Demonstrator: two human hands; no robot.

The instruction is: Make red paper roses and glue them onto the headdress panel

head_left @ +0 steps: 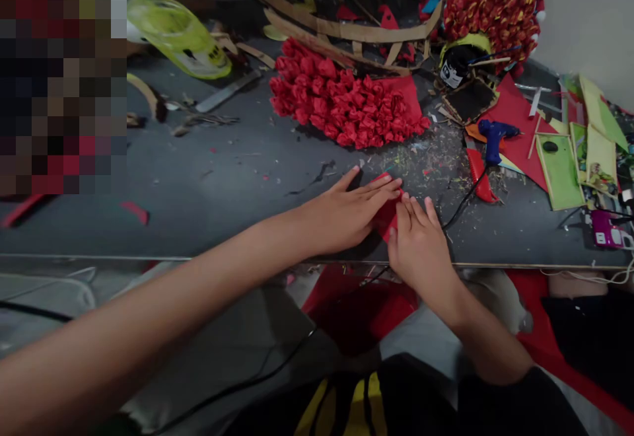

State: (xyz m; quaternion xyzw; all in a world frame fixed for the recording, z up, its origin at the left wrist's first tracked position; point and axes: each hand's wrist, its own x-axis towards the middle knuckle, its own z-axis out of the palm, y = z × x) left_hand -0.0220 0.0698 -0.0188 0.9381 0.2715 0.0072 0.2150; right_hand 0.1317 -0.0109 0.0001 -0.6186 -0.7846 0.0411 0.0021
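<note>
A small piece of red paper (pixel 387 222) lies on the table near its front edge, partly hidden under my hands. My left hand (pixel 349 218) rests flat across it with fingers stretched to the right and the thumb apart. From the right, my right hand (pixel 421 238) touches the paper's right edge, its fingers extended and slightly apart, its thumb beside the paper. The fingertips of both hands nearly meet over the sheet. Just beyond them sits a cluster of red crumpled-paper flowers (pixel 341 102) on a red backing.
A blue glue gun (pixel 493 139) lies at the right, its black cord running past my right hand. Around it are red sheets, green pieces (pixel 559 172) and a black jar (pixel 456 66). Cardboard strips (pixel 347 30), a yellow container (pixel 178 36) and a metal ruler-like strip (pixel 228 91) lie farther back.
</note>
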